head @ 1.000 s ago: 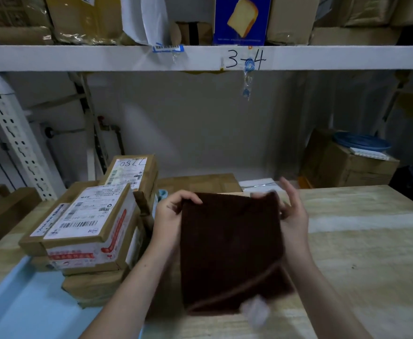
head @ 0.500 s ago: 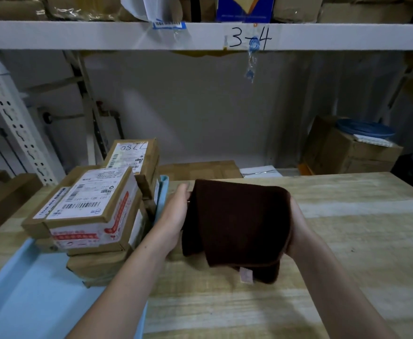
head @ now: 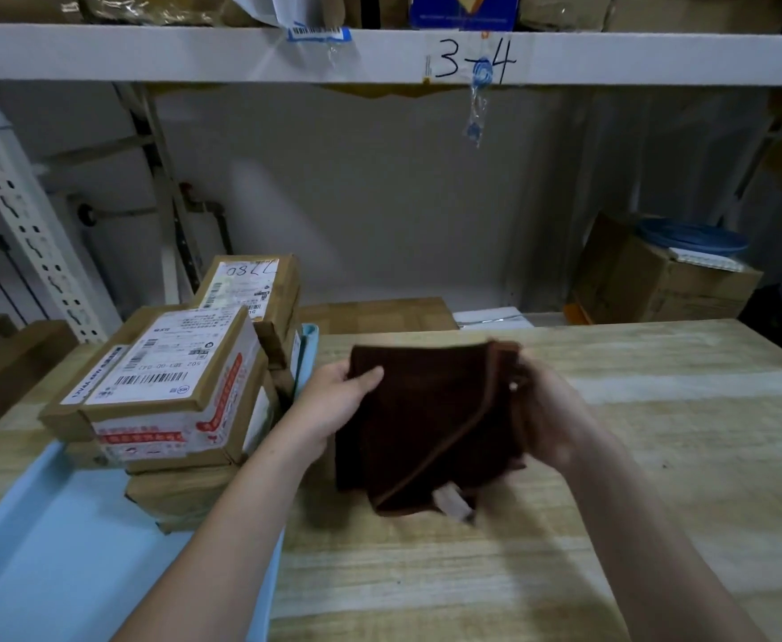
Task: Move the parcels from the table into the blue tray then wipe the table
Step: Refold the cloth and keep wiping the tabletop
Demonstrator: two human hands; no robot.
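Parcels [head: 171, 391] sit stacked in the tray [head: 46, 563] at the counter's [head: 658, 456] left; the cloth [head: 426, 428] is held above the counter, right of them.

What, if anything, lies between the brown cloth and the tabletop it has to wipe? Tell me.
Nothing visible does. Both the left hand and the right hand grip the brown cloth over bare wood of the table. The parcels sit stacked in the blue tray to the left, off that stretch.

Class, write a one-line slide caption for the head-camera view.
Both hands, left hand and right hand, hold a folded brown cloth above the wooden table; parcels sit stacked in the blue tray.
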